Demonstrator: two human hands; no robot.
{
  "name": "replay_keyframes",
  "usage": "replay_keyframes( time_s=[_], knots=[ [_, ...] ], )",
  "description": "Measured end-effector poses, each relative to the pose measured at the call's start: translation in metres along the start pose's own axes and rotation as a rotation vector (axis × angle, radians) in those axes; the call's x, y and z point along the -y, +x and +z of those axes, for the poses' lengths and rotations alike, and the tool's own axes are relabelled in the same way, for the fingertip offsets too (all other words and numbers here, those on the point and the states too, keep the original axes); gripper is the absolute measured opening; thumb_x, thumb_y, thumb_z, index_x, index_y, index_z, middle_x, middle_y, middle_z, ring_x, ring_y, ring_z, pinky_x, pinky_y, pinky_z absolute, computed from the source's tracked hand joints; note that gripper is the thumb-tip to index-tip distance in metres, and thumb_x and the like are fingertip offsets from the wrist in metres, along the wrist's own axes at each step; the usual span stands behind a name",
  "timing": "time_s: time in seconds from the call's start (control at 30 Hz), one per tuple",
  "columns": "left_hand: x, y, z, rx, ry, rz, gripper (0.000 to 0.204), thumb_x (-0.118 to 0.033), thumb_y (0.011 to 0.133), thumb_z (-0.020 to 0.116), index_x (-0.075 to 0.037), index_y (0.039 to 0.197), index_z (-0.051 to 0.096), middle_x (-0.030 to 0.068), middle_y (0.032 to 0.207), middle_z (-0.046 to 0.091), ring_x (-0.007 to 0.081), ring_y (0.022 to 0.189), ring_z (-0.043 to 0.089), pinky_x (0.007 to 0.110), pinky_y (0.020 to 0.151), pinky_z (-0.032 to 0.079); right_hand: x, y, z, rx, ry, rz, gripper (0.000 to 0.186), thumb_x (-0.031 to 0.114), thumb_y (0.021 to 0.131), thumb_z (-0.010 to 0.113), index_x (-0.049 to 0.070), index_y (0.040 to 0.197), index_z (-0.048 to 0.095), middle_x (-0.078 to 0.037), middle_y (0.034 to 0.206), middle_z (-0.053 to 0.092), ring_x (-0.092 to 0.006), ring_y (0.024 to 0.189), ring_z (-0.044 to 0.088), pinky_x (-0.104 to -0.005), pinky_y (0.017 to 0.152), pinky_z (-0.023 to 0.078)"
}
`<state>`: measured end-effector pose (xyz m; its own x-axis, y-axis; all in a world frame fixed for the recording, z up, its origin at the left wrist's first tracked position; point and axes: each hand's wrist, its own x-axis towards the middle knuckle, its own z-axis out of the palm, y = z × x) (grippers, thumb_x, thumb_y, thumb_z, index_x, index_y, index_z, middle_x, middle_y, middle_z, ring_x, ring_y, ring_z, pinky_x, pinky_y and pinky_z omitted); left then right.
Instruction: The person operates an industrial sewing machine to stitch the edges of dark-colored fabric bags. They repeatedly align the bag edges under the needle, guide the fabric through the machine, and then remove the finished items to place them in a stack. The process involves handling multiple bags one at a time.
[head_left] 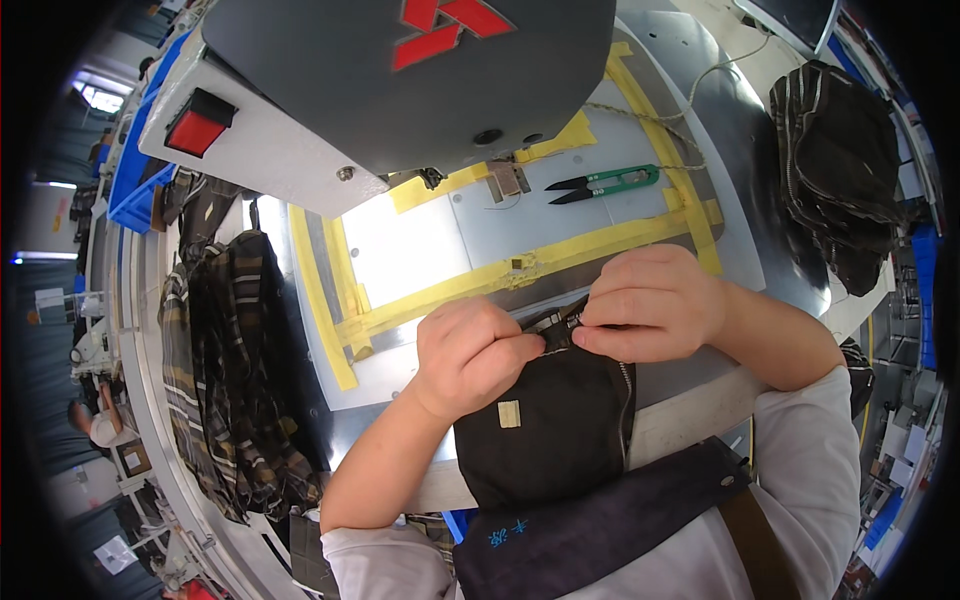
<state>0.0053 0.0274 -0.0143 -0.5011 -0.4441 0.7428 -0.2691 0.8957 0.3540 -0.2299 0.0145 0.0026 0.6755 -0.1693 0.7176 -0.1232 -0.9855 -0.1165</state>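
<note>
A dark brown zippered fabric piece (540,430) with a small pale tab hangs over the table's front edge. My left hand (472,355) is closed on its top edge at the left, and my right hand (650,305) pinches the same edge at the right, beside a short zipper section between my thumbs. Just beyond my hands lies the sewing machine's metal plate (390,250), marked with yellow tape. Green-handled thread snips (600,183) rest on that plate, near a small metal fitting (507,178).
The grey-and-white machine head (420,100) overhangs the plate. Striped fabric (225,370) is heaped at the left beside blue bins (140,200); dark zippered pieces (830,170) are piled at the right. A cord (700,90) runs at the upper right. Another person (100,420) is at the far left.
</note>
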Motion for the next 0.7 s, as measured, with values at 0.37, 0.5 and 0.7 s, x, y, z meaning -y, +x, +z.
replay_keyframes(
  time_s=[0.37, 0.5, 0.7],
  knots=[
    [-0.008, 0.008, 0.004, -0.014, 0.023, -0.215, 0.027, 0.006, 0.057, 0.073, -0.007, 0.077, 0.062, 0.0053, 0.073, 0.057, 0.0208, 0.065, 0.057, 0.028, 0.055, 0.045, 0.002, 0.003, 0.007, -0.039, 0.080, 0.204, 0.014, 0.010, 0.076, 0.073, 0.006, 0.088, 0.066, -0.005, 0.084, 0.062, -0.0194, 0.069, 0.060, -0.0292, 0.058, 0.049],
    [-0.009, 0.012, 0.004, 0.082, -0.221, -0.634, 0.018, -0.003, 0.072, 0.074, -0.004, 0.086, 0.064, 0.0091, 0.082, 0.063, 0.0260, 0.075, 0.064, 0.030, 0.066, 0.050, 0.006, 0.007, 0.017, -0.085, 0.404, 0.784, 0.013, 0.016, 0.084, 0.069, 0.004, 0.089, 0.067, -0.005, 0.079, 0.063, -0.0154, 0.068, 0.058, -0.0273, 0.060, 0.046],
    [-0.005, 0.011, 0.001, 0.229, -0.511, -0.912, 0.014, -0.008, 0.082, 0.070, 0.000, 0.092, 0.065, 0.0070, 0.083, 0.066, 0.0130, 0.076, 0.060, 0.026, 0.072, 0.048, 0.001, 0.006, 0.022, -0.073, 0.750, 1.205, 0.018, 0.017, 0.089, 0.066, 0.000, 0.093, 0.068, -0.004, 0.080, 0.066, -0.0079, 0.072, 0.056, -0.0241, 0.064, 0.046]
  ],
)
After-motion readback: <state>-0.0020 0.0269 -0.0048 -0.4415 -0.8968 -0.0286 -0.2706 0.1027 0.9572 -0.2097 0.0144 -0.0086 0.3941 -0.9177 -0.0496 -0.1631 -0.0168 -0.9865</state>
